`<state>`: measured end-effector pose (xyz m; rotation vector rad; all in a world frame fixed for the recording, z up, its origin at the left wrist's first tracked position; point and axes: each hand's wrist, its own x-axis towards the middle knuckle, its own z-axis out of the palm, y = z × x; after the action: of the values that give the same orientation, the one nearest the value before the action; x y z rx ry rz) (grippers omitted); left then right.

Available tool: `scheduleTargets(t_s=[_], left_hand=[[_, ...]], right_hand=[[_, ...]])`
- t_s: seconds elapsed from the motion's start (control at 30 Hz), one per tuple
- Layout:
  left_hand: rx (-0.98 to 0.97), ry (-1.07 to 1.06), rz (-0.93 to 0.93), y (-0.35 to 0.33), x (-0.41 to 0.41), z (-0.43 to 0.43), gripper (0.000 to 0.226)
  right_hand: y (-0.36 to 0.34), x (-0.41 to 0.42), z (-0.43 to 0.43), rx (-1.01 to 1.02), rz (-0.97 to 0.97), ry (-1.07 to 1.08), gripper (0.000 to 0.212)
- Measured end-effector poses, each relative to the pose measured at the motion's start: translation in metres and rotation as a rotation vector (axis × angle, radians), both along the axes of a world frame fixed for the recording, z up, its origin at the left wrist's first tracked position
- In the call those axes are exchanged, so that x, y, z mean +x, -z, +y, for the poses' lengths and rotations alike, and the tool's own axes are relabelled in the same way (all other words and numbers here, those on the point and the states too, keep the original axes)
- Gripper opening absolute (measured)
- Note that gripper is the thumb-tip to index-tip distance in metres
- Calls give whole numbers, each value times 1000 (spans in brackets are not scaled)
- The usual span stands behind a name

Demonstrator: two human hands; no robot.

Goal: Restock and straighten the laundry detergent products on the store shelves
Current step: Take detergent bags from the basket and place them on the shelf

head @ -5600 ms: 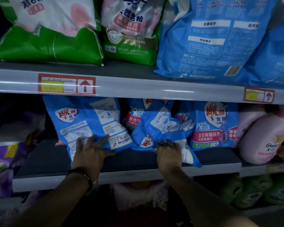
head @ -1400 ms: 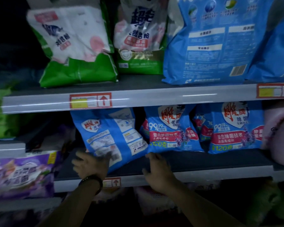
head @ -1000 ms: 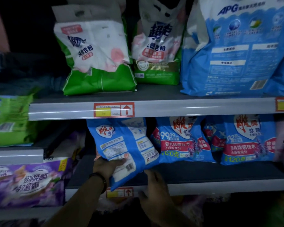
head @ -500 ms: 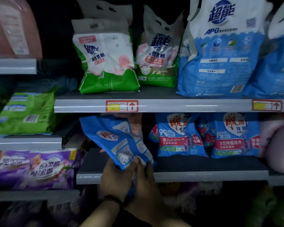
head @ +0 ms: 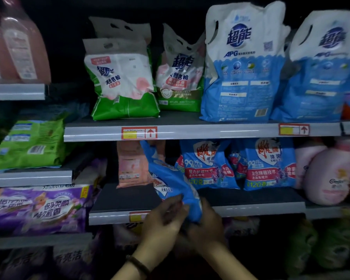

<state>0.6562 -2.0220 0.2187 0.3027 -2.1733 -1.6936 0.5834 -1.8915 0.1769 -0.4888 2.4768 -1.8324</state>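
Straightening a slumped blue pouch (head: 170, 178) at the middle shelf (head: 261, 209) front
Pinched at its crumpled lower end by left hand (head: 162, 217) and right hand (head: 207, 225) together, fingers curled into soft glossy film; long axis slanting up and leftward, away from both hands; right hand nearer the upright blue bags (head: 207, 164) alongside

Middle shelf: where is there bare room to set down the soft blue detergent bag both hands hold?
The dark middle shelf is bare in front of the peach pouch, left of the held blue bag; a bare strip also runs before two standing blue bags. Crowded at the pink bottles.
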Motion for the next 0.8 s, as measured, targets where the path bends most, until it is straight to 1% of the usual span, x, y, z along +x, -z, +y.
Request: scheduleTargets(t_s=[0.03, 0.07, 0.1, 0.13, 0.17, 0.2, 0.23, 0.27, 0.3, 0.33, 0.37, 0.4, 0.43, 0.47, 0.5, 0.53, 0.57, 0.6, 0.63, 0.67, 0.7, 0.77, 0.8], left_hand=[[7, -8, 21, 4, -2, -4, 20], [17, -65, 42, 10, -4, -11, 25], [53, -137, 35, 17, -6, -19, 37], [48, -206, 8, 23, -4, -28, 52], [95, -241, -32, 27, -2, -34, 66], [175, -208, -68, 31, 0, -39, 80], [277, -143, -117, 34, 4, -41, 96], [380, -49, -135, 36, 8, -44, 106], [494, 47, -148, 38, 10, -46, 105], [634, 133, -153, 39, 13, -44, 91], [738, 220, -174, 40, 15, -41, 70], [793, 282, -191, 41, 17, -38, 56], [815, 318, -202, 43, 17, -37, 53], [828, 323, -209, 44, 15, -35, 63], [821, 331, -215, 48, 11, -36, 82], [809, 340, -219, 48, 10, -31, 99], [789, 337, -213, 47, 8, -26, 106], [760, 317, -204, 45, 4, -21, 99], [728, 292, -179, 43, 0, -16, 82], [713, 265, -170, 40, -5, -10, 61], [705, 241, -179, 40, -12, -7, 47], [685, 210, -206, 39, -27, -2, 37], [679, 205, -204, 40, -36, -1, 36]], right_hand=[[-13, 4, 12, -13, -51, -24, 50], [-22, 3, 27, -65, -88, -12, 54], [-32, 8, 41, -137, -137, -34, 57], [-42, 14, 55, -224, -184, -67, 60], [-49, 17, 69, -291, -242, -119, 61], [-53, 19, 81, -341, -301, -161, 61], [-55, 20, 91, -374, -358, -187, 60], [-57, 21, 101, -391, -405, -199, 60], [-52, 16, 109, -399, -452, -204, 62], [-49, 15, 113, -403, -505, -210, 64], [-44, 14, 116, -422, -560, -220, 67], [-42, 14, 118, -455, -616, -222, 69], [-39, 12, 119, -498, -651, -212, 67], [-35, 12, 123, -527, -668, -195, 62], [-35, 10, 123, -520, -662, -187, 55], [-32, 7, 124, -465, -658, -168, 49], [-27, 1, 126, -382, -639, -156, 44], [-22, -6, 128, -288, -607, -143, 42], [-21, -11, 128, -220, -561, -151, 44], [-19, -16, 128, -186, -518, -174, 52], [-13, -22, 129, -178, -480, -192, 59], [-6, -33, 130, -177, -416, -218, 61], [-1, -40, 133, -181, -392, -218, 60]])
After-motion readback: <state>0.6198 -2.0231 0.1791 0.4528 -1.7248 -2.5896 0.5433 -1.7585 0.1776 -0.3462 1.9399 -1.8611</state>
